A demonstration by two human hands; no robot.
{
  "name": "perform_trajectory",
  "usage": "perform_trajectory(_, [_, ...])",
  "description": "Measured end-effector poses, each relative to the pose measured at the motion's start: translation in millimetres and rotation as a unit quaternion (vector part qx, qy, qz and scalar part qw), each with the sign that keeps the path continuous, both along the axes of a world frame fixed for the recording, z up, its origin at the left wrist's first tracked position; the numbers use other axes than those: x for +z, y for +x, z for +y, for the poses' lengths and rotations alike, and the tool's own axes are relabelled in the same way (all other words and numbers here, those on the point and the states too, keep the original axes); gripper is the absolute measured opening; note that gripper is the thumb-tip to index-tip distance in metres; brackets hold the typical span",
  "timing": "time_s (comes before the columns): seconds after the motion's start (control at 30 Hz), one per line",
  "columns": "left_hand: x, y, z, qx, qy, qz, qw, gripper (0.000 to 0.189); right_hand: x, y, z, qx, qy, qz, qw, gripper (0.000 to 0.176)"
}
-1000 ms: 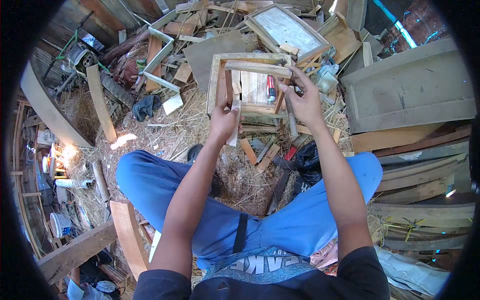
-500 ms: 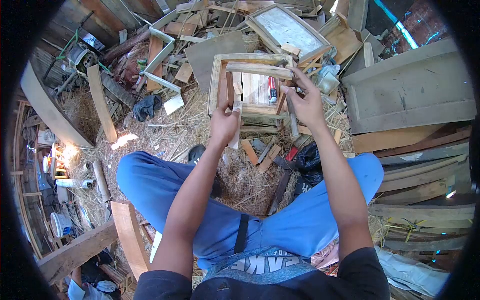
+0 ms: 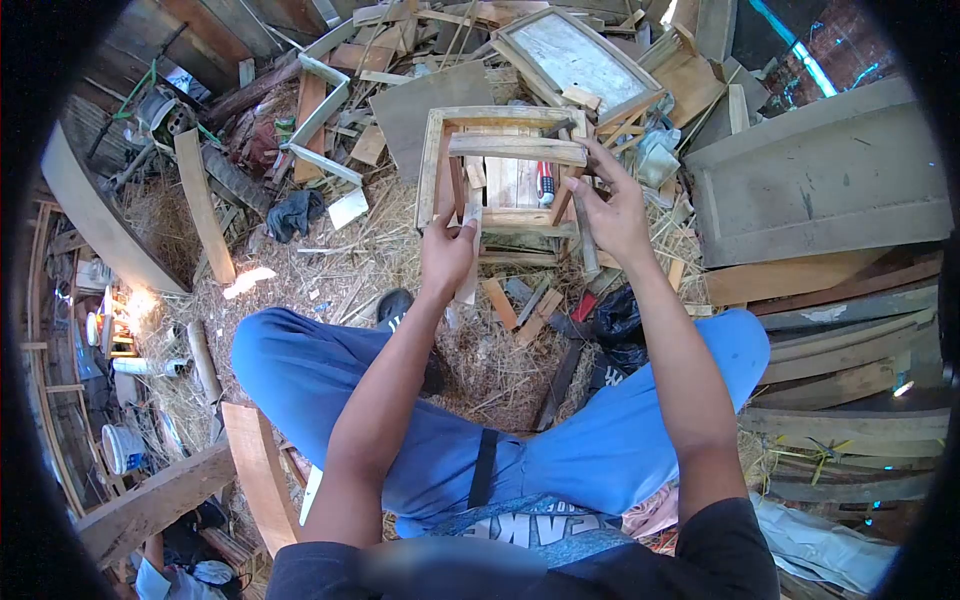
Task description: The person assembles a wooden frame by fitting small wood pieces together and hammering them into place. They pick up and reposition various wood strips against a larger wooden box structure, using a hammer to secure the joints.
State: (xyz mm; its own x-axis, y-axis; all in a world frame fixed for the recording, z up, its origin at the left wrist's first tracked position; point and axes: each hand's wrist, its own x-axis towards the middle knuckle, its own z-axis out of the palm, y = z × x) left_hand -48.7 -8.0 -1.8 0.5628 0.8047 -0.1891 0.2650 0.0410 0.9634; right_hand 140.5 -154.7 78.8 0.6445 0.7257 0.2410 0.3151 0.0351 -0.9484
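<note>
A small wooden piece assembly (image 3: 515, 149), made of a top bar and side legs, is held over a larger rectangular wooden frame (image 3: 430, 165). My left hand (image 3: 447, 255) is closed at its lower left, gripping a thin pale wood strip (image 3: 469, 284). At the right end of the bar, my right hand (image 3: 612, 205) pinches the small wooden assembly between thumb and fingers. A red and white tool handle (image 3: 545, 184) shows inside the frame. Beneath my right hand hangs a narrow dark stick (image 3: 586, 238); what bears it is unclear.
Wood scraps (image 3: 512, 305) and straw cover the ground before my legs. A framed panel (image 3: 575, 60) leans behind. Stacked boards (image 3: 840, 345) lie at the right, a curved plank (image 3: 203, 205) stands left, and a black plastic bag (image 3: 620, 325) lies near my right knee.
The small wooden assembly has shifted and tilted slightly, with its bar a little lower and farther left. A dark piece now shows behind the bar near its right end. Both hands keep their holds.
</note>
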Motion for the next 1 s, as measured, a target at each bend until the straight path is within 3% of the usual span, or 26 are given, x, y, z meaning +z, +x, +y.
perform_trajectory(0.2, [3.5, -1.8, -0.4, -0.011, -0.025, 0.035, 0.999, 0.050, -1.7, -1.1, 0.8, 0.001, 0.009, -0.014, 1.000, 0.056])
perform_trajectory(0.37, [-5.6, -0.2, -1.0, 0.014, -0.089, 0.005, 0.996, 0.051, -1.7, -0.8, 1.6, 0.002, 0.013, -0.009, 1.000, 0.055])
perform_trajectory(0.47, [11.9, 0.4, -8.9, 0.034, -0.143, -0.024, 0.989, 0.048, 0.3, -2.0, 1.8, -0.002, 0.006, -0.024, 1.000, 0.054])
perform_trajectory(0.7, [7.1, 0.2, -5.6, 0.038, -0.151, -0.025, 0.988, 0.045, -2.2, -0.5, 2.2, -0.004, 0.013, -0.038, 0.999, 0.055])
perform_trajectory(0.77, [10.2, 0.6, -6.0, 0.028, -0.159, -0.023, 0.987, 0.056, -1.7, -1.8, 1.0, 0.002, 0.013, -0.015, 1.000, 0.055])
perform_trajectory(0.83, [9.4, 1.5, -8.2, 0.034, -0.152, -0.024, 0.988, 0.054, -0.6, -2.5, 0.0, 0.007, 0.012, 0.006, 1.000, 0.055])
perform_trajectory(1.0, [-13.7, 0.8, -0.6, 0.028, -0.127, -0.015, 0.991, 0.050, -3.9, -4.4, 1.3, -0.008, 0.015, -0.055, 0.998, 0.053])
